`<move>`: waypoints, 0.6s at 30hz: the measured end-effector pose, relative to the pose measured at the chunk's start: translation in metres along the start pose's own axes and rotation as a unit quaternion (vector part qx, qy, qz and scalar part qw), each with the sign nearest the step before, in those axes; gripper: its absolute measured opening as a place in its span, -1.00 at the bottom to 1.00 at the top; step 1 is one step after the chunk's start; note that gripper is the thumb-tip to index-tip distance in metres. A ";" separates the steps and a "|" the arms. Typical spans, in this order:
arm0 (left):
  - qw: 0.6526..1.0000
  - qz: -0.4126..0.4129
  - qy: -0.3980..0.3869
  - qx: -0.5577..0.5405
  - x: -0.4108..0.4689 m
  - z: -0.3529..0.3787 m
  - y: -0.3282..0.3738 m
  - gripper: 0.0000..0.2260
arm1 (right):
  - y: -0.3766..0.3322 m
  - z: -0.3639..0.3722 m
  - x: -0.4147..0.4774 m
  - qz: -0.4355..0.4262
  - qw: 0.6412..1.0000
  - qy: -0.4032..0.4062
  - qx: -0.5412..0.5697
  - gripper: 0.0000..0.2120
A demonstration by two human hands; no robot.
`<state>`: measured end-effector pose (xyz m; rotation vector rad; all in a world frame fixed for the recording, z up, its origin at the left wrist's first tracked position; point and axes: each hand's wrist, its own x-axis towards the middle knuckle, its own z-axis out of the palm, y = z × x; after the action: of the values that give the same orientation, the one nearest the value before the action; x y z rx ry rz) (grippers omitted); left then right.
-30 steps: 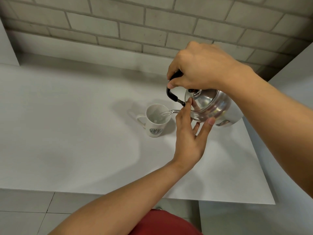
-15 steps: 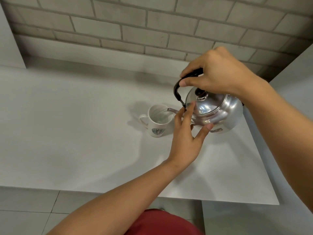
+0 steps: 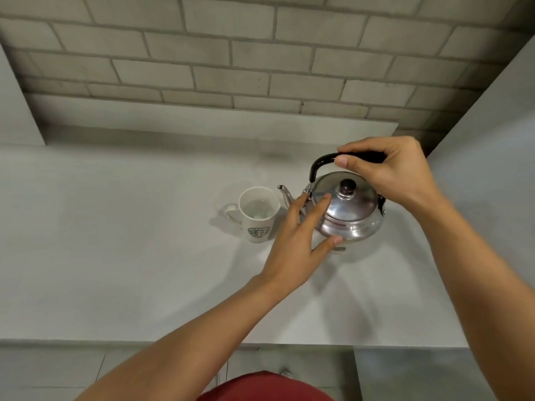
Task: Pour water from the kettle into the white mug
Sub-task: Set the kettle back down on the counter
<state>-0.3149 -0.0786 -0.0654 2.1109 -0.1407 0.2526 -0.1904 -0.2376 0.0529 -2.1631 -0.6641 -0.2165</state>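
A grey brick wall [image 3: 260, 53] fills the top of the view. Below it, a pale grey countertop [image 3: 115, 241] spreads across the middle, its front edge running along the lower part of the picture. A strip of red clothing [image 3: 266, 386] shows at the bottom centre.

2 bare forearms reach in from below. The right hand [image 3: 388, 172] comes from the right side and is curled around the black handle [image 3: 321, 162] of the kettle, thumb and fingers wrapped over its top. The left hand [image 3: 295, 241] comes from the lower centre, fingers spread, fingertips [image 3: 325, 198] laid against the kettle's side and lid edge, thumb near its base; it steadies rather than grasps.

The kettle [image 3: 347, 215] is shiny steel, upright, at the right of the counter, with a domed lid and 1 dark knob [image 3: 347, 186] on top. Whether its base touches the counter cannot be told. Its thin spout [image 3: 285, 193] points left, its tip just beside the mug's rim, apart from it.

The white mug [image 3: 259, 215] stands upright just left of the kettle, handle to the left, a round green logo facing front. Clear water sits inside.
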 end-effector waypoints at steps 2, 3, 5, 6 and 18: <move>0.998 0.017 -0.016 0.054 0.005 -0.004 0.002 -0.42 | 0.013 -0.002 -0.006 0.018 0.999 0.015 0.025 -0.77; 0.997 0.025 -0.004 0.077 0.009 -0.006 0.004 -0.47 | 0.019 -0.005 -0.008 0.024 0.999 0.024 0.038 -0.78; 0.993 0.035 0.059 0.095 0.020 -0.013 0.011 -0.64 | 0.029 -0.008 -0.011 0.031 0.996 0.044 0.067 -0.81; 0.991 0.035 0.092 0.091 0.028 -0.018 0.015 -0.69 | 0.033 -0.010 -0.013 0.032 0.995 0.050 0.081 -0.82; 0.996 0.011 0.070 0.060 0.147 -0.038 0.029 -0.76 | 0.058 -0.015 0.037 0.048 0.992 0.022 0.111 -0.74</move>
<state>-0.1830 -0.0619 0.0127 2.2040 -0.0669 0.4315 -0.1272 -0.2644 0.0369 -1.9645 -0.5316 -0.1314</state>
